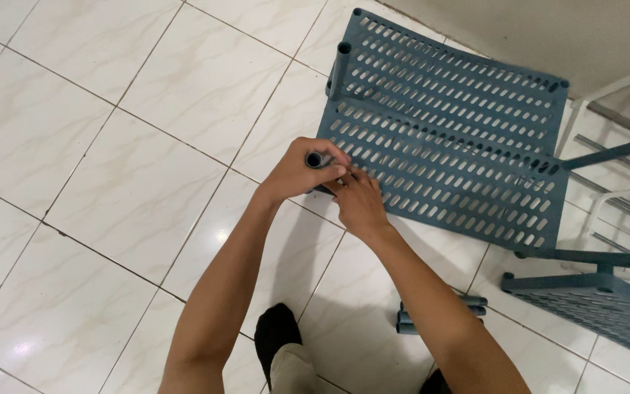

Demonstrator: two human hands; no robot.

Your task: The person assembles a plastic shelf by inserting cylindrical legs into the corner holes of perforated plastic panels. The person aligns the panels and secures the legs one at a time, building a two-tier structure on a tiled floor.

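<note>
At the blue shelf's point(446, 138) near corner, both hands point(329, 182) grip a grey tube point(316, 160); bare tiles point(111, 146) leftward.

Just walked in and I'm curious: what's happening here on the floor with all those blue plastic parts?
A person is working at the near corner of a blue slotted plastic shelf panel lying on the white tiled floor. The left hand wraps a short grey-blue tube standing at that corner, while the right hand fingers the panel edge beside it. Another tube already stands upright at the far corner. Spare tubes lie nearby.
</note>
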